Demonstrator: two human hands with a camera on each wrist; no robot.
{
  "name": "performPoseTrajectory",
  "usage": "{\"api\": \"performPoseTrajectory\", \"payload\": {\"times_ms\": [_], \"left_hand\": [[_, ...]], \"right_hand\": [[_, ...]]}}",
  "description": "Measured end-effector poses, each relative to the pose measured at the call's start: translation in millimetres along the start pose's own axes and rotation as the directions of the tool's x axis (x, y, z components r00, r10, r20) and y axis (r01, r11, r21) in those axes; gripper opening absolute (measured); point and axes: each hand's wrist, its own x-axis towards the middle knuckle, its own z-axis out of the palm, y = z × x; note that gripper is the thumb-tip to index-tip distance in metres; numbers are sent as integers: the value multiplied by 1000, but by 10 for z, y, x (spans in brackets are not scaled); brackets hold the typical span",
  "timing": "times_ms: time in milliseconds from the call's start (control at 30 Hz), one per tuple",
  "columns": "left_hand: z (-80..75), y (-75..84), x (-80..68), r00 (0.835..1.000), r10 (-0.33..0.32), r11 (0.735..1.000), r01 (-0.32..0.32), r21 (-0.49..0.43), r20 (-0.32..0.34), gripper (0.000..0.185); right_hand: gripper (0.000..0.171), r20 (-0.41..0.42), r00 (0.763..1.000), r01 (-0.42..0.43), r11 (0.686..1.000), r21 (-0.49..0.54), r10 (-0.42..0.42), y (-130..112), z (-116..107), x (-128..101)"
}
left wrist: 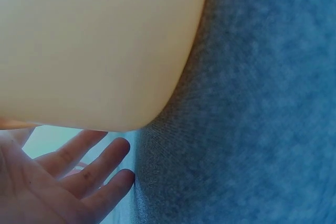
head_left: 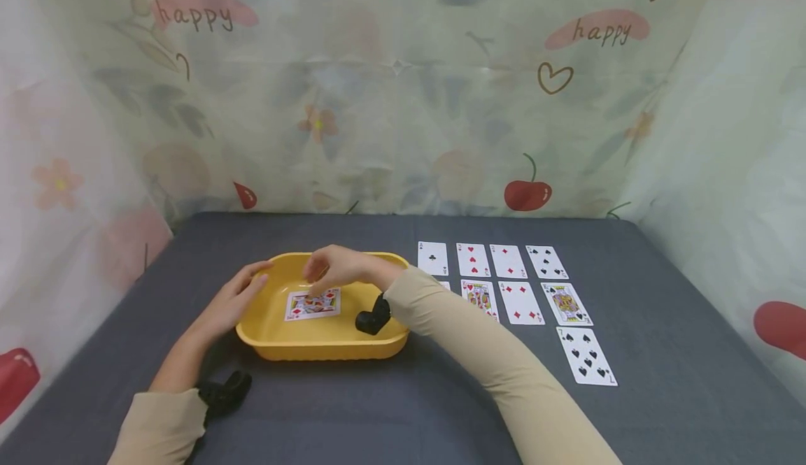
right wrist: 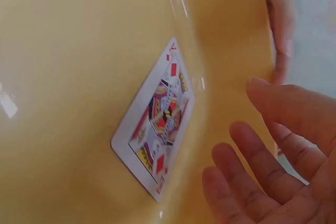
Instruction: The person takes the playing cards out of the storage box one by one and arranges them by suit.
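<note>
A yellow plastic basin (head_left: 324, 345) stands on the table, with a king of diamonds (head_left: 313, 304) face up on its floor. My left hand (head_left: 234, 298) rests at the basin's left rim. In the left wrist view, several fingers (left wrist: 107, 169) of that hand extend loosely outside the basin wall (left wrist: 105, 51). Over the far part of the basin is my right hand (head_left: 336, 267), its fingers bent loosely. From the right wrist view, the right hand (right wrist: 278, 166) is beside the king of diamonds (right wrist: 157, 121), apart from it and holding nothing.
Right of the basin, several face-up playing cards lie in rows, including a king of spades (head_left: 567, 304) and a seven of spades (head_left: 587, 356). My right sleeve (head_left: 466, 339) partly covers the row's left end. Patterned cloth (head_left: 397, 115) surrounds the dark table (head_left: 378, 416).
</note>
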Motion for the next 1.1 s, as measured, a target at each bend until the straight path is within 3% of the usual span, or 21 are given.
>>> {"api": "performPoseTrajectory", "payload": {"times_ms": [400, 667, 1100], "left_hand": [[3, 3, 4, 1000, -16, 1000, 16, -1, 6, 61], [3, 3, 1, 1000, -8, 1000, 8, -5, 2, 61], [8, -17, 7, 1000, 9, 1000, -9, -11, 1, 63]], "right_hand": [[34, -2, 999, -41, 988, -148, 41, 17, 182, 177], [41, 25, 997, -61, 943, -328, 73, -13, 274, 176], [42, 74, 989, -95, 937, -336, 127, -24, 303, 154]]}}
